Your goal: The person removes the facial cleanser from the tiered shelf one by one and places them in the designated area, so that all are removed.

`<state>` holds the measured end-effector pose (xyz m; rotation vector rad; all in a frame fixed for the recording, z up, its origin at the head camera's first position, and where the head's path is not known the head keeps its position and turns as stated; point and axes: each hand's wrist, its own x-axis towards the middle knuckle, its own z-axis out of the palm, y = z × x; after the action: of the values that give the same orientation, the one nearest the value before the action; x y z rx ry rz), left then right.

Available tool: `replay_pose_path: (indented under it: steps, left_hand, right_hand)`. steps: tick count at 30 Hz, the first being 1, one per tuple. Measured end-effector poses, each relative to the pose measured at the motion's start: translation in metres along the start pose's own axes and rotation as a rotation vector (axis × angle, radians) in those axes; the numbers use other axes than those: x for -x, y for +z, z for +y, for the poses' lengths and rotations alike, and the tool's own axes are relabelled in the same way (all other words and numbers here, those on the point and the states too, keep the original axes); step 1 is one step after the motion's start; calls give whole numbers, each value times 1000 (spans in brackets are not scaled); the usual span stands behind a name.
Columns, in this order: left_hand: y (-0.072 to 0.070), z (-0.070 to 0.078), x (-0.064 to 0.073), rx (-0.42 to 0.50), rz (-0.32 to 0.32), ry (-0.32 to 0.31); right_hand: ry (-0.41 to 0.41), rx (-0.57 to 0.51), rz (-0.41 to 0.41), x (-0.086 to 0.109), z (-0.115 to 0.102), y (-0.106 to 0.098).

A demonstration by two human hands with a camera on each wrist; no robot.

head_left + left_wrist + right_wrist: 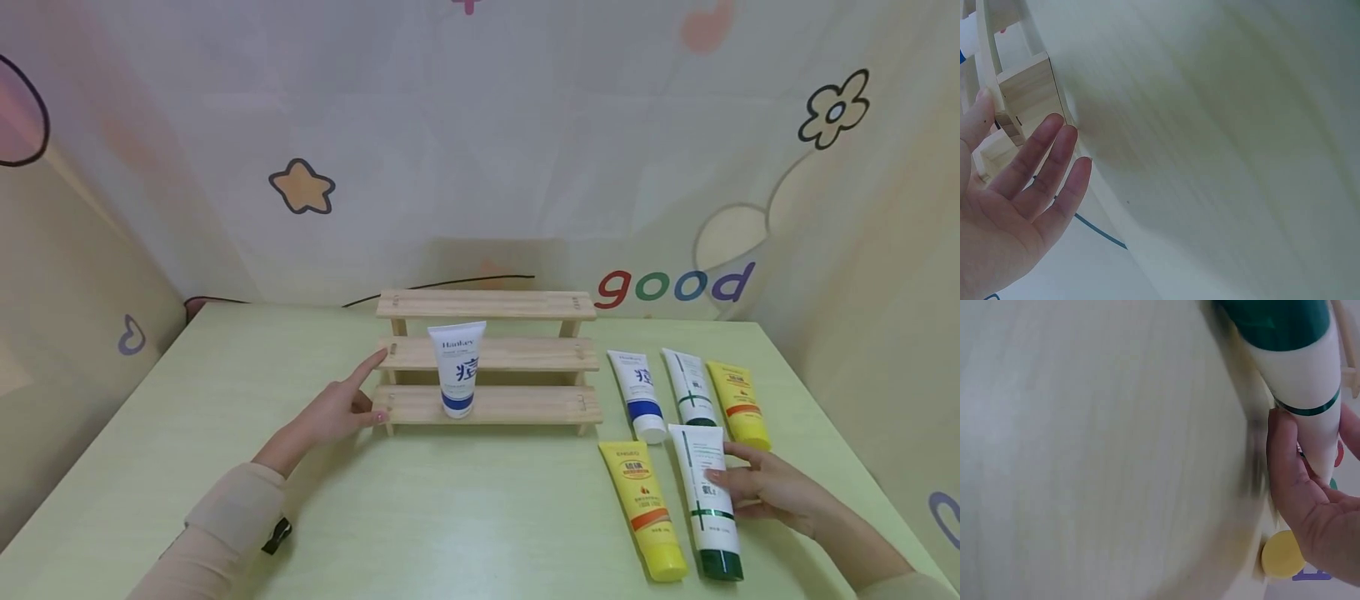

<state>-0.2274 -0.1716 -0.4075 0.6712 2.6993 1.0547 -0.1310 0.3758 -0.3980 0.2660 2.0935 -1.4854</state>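
Observation:
My left hand (337, 410) rests against the left end of a three-tier wooden rack (525, 354), index finger at the middle step and thumb on the bottom step. In the left wrist view, the other fingers (1041, 169) extend past the rack's side. A white Hankey tube (457, 367) with a blue band stands upright on the bottom step, cap down. My right hand (780, 492) grips a white tube with a dark green cap (708, 500) from its right side, thumb on top. In the right wrist view, a finger reaches beneath this tube (1304, 375).
Left of the gripped tube lies a yellow tube (643, 510). Behind are a white tube with a blue band (636, 392), another white-and-green tube (688, 385) and a second yellow tube (738, 404). A patterned cloth (480, 167) hangs behind the table (450, 517).

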Motion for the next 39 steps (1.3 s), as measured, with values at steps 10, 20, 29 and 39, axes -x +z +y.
replay_pose_path:
  steps: [10, 20, 29, 39]
  left_hand:
    - [0, 0, 0, -10, 3, -3]
    - [-1, 3, 0, -14, 2, -25]
    - [0, 2, 0, -15, 4, -24]
    - [1, 2, 0, -8, 8, -20]
  right_hand:
    - [21, -30, -18, 0, 5, 1]
    - [58, -2, 4, 4, 5, 5]
    - [56, 161, 142, 5, 1, 8]
    - [-179, 326, 312, 22, -35, 6]
